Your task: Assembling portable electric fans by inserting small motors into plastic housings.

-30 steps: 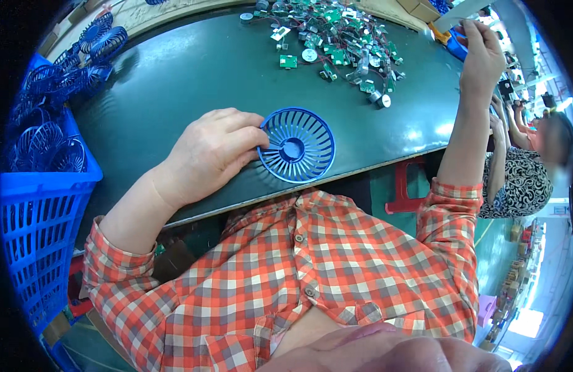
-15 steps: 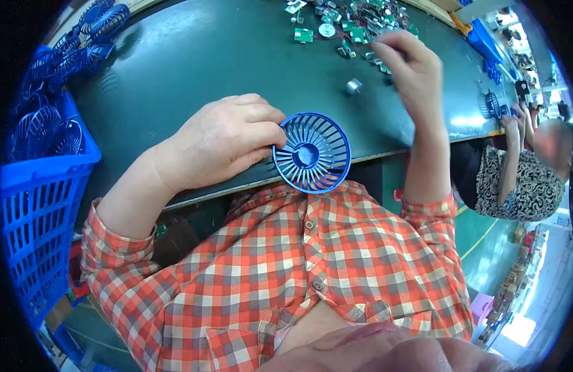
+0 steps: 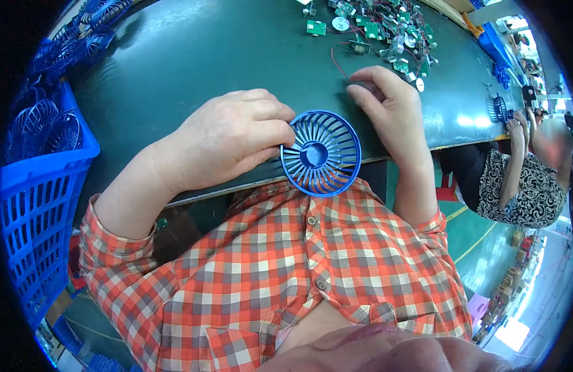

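Note:
My left hand (image 3: 237, 136) pinches the left rim of a round blue plastic fan grille (image 3: 314, 155), which has curved slats and a solid hub. The grille is held at the table's near edge, its hollow side facing up. To its right, my right hand (image 3: 389, 108) has thumb and forefinger nearly together. A thin red wire (image 3: 334, 59) runs into these fingertips from near a small circuit board with a display (image 3: 359, 47). Whatever else lies within the fingers is hidden.
Circuit boards with wires (image 3: 392, 28) lie heaped at the table's far side. A blue slotted crate (image 3: 44, 180) holding several dark blue grilles (image 3: 44, 124) stands at the left. More grilles (image 3: 103, 12) lie behind it. Another person (image 3: 516, 186) works at the right.
My right hand has come down and left from the heap toward the grille, now with the red wire at its fingertips. The small silver motor seen on the table earlier no longer shows.

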{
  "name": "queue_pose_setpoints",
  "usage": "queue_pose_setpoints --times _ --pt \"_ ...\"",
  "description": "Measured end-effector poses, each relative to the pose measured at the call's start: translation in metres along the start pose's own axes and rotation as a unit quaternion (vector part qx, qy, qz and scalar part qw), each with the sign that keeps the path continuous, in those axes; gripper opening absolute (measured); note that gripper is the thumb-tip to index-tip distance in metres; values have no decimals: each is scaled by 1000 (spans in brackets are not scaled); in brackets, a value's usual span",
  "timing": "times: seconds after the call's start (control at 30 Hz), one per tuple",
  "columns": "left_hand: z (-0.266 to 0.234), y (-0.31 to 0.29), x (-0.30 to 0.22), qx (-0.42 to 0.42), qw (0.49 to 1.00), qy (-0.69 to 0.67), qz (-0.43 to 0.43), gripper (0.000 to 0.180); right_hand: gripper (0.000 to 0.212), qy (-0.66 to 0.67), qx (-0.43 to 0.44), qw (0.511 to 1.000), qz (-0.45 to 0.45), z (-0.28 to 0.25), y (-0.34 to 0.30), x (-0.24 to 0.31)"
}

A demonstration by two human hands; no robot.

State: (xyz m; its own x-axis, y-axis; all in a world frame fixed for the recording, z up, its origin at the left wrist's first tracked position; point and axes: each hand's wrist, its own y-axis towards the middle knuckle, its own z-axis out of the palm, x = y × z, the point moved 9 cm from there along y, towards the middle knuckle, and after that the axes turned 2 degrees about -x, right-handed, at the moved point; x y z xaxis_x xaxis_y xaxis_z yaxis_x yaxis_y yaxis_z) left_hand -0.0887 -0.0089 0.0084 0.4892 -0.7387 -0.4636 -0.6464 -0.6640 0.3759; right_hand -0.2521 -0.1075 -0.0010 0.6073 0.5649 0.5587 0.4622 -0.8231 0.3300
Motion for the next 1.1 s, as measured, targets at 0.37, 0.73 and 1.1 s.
queue_pose_setpoints --times 0.37,0.73,1.1 --pt "-3 0 3 -42 997 64 -18 22 24 -70 1 997 -14 -14 -15 0" --pt "-1 -1 -2 -71 987 143 -8 17 29 -102 107 962 -229 11 -25 92" --pt "4 0 0 -42 992 120 -6 22 28 -213 159 933 -243 23 -27 98"
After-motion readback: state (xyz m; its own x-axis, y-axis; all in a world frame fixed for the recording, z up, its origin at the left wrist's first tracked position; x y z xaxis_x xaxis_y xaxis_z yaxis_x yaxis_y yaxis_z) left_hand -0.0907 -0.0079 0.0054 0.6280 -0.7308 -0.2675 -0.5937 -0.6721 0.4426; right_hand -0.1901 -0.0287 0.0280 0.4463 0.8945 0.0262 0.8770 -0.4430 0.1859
